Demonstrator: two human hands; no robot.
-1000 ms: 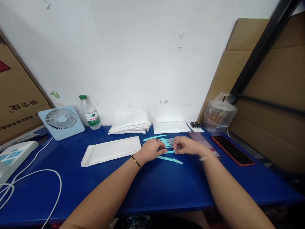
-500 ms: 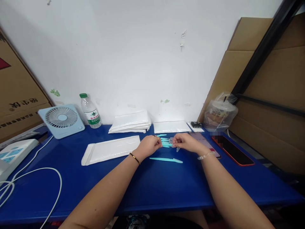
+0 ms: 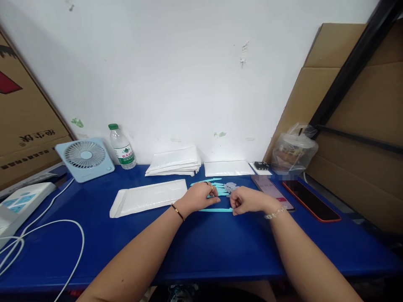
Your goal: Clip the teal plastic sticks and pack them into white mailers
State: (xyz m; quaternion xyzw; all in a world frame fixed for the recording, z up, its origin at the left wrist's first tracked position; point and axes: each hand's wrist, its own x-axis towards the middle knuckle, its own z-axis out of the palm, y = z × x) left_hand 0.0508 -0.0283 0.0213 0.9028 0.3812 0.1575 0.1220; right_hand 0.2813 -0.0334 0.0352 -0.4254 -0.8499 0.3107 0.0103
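A turquoise eyebrow razor [image 3: 215,210] lies crosswise on the blue table, nearest to me. My right hand [image 3: 244,200] is closed in a pinch on its right end. My left hand [image 3: 201,196] hovers just above the razor's left part, thumb and fingers apart and holding nothing that I can see. Behind both hands several more turquoise razors [image 3: 221,190] lie fanned together, partly covered by my left fingers. Greyish translucent pieces [image 3: 231,186], perhaps blade covers, cluster at their right ends.
A white padded mailer [image 3: 151,197] lies on the left, with stacked mailers [image 3: 173,161] and another mailer [image 3: 228,167] by the wall. Two phones [image 3: 272,191] [image 3: 310,201] lie right. A fan [image 3: 85,156], a bottle [image 3: 122,149], a power strip [image 3: 23,203] and a bagged cup [image 3: 294,149] stand around.
My right hand has come from the fanned razors towards me and pinched the end of the near razor. My left hand has loosened and shifted slightly nearer. The view has turned slightly left.
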